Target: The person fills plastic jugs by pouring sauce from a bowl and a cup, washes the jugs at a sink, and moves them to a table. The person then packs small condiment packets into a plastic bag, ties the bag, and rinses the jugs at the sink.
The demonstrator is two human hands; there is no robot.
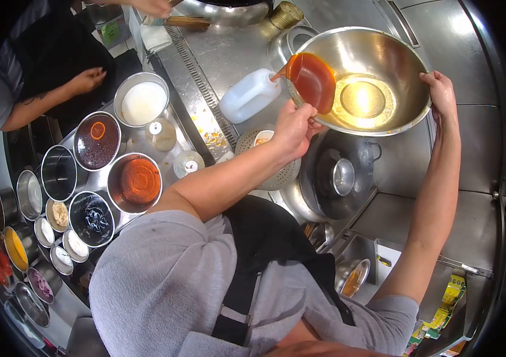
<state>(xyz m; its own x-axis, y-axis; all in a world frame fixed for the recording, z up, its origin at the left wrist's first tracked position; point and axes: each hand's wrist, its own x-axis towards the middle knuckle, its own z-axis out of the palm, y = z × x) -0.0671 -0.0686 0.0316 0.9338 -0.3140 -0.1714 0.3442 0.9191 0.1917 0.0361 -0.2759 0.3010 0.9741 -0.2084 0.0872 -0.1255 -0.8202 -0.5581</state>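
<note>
Both my hands hold a large steel mixing bowl (384,53), which is tilted to the left. My left hand (294,128) grips its near left rim, and my right hand (441,95) is closed over the right rim. Orange-red sauce (312,83) pools at the bowl's left side. A stream of it runs over the rim toward the mouth of a translucent white plastic jug (247,98) with a moulded handle. How full the jug is, I cannot tell. Below my left hand, a perforated strainer (283,175) is partly hidden by my forearm.
A dark wok (324,190) with a small metal bowl (343,177) inside sits below the mixing bowl. At left stand pots of red sauce (140,181), dark sauce (96,143) and white liquid (144,104). Another person's hand (86,80) is at upper left, near a bamboo brush (184,22).
</note>
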